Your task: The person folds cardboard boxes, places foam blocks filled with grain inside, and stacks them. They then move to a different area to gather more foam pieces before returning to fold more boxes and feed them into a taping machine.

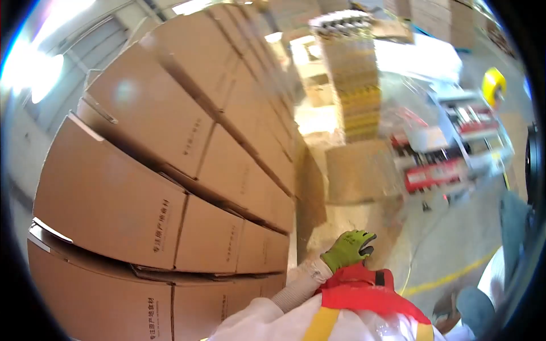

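My left hand [348, 250], in a green glove with dark fingertips, is held in front of my body, just above a red garment [364, 290] that I wear. Its fingers are slightly bent and apart, and nothing shows between them. To its left rises a stack of brown cardboard boxes [210, 238] with dark printing on their sides. Beyond the hand is a brown cardboard surface [364, 170], blurred. My right hand does not appear in the picture.
Behind stands a tall pile of folded cardboard [355, 85]. A machine with red parts [435, 175] is at the right, near a yellow tape roll [493, 85]. A yellow line [455, 278] crosses the grey floor. Grey-blue and white cloth shows at the lower right.
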The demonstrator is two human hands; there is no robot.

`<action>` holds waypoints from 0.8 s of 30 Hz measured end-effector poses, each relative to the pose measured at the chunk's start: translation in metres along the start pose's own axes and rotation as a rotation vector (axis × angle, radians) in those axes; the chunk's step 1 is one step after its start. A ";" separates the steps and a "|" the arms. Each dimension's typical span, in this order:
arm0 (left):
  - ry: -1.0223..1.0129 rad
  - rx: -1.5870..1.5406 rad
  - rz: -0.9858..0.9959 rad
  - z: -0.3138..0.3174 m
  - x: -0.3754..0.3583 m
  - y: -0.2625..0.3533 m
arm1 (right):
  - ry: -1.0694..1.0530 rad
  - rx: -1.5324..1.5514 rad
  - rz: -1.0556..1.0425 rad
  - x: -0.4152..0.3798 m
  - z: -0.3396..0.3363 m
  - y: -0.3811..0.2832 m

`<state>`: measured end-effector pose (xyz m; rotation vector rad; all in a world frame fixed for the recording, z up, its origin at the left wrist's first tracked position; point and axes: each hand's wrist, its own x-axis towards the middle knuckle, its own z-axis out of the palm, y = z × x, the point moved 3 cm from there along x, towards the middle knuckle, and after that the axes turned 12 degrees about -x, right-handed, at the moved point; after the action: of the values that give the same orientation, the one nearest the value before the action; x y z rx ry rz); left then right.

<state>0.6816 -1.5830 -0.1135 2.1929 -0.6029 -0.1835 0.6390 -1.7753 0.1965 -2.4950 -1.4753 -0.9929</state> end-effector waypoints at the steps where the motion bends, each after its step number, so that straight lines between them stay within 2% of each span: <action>1: 0.091 0.063 -0.019 -0.015 0.003 -0.013 | 0.059 0.053 -0.044 0.015 0.011 0.016; 4: 0.312 0.059 -0.054 -0.073 0.008 -0.027 | 0.264 0.194 -0.179 0.082 0.046 0.058; 7: 0.577 -0.013 -0.040 -0.164 0.015 0.002 | 0.517 0.316 -0.247 0.179 0.076 0.086; 8: 0.682 0.026 -0.036 -0.198 0.015 0.028 | 0.611 0.341 -0.239 0.218 0.088 0.090; 9: 0.800 0.080 0.077 -0.227 0.017 0.049 | 0.699 0.360 -0.221 0.262 0.101 0.090; 10: 0.851 0.096 -0.007 -0.246 0.016 0.043 | 0.762 0.370 -0.182 0.310 0.115 0.086; 13: 0.937 0.241 0.063 -0.302 0.034 0.077 | 0.837 0.338 -0.011 0.427 0.155 0.058; 15: 0.993 0.447 0.109 -0.328 0.041 0.072 | 0.862 0.443 0.001 0.454 0.178 0.045; 17: 1.077 -0.056 -0.065 -0.345 0.043 0.036 | 0.868 0.487 0.028 0.462 0.182 0.043; 18: 1.099 -0.324 -0.143 -0.350 0.047 0.017 | 0.765 0.468 0.024 0.463 0.175 0.047; 20: 1.116 -0.450 -0.036 -0.359 0.057 0.001 | 0.526 0.434 0.038 0.453 0.159 0.053; 22: 1.157 -0.545 0.052 -0.358 0.067 -0.019 | 0.853 0.445 0.036 0.473 0.167 0.056; 23: 1.206 -0.624 0.109 -0.352 0.072 -0.026 | 0.821 0.465 -0.036 0.482 0.169 0.055; 24: 1.221 -0.471 0.015 -0.348 0.072 -0.027 | 0.781 0.490 -0.100 0.487 0.173 0.053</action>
<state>0.8681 -1.3617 0.0939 1.4528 0.1273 0.8791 0.9261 -1.3693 0.3481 -1.4559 -1.3494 -1.2290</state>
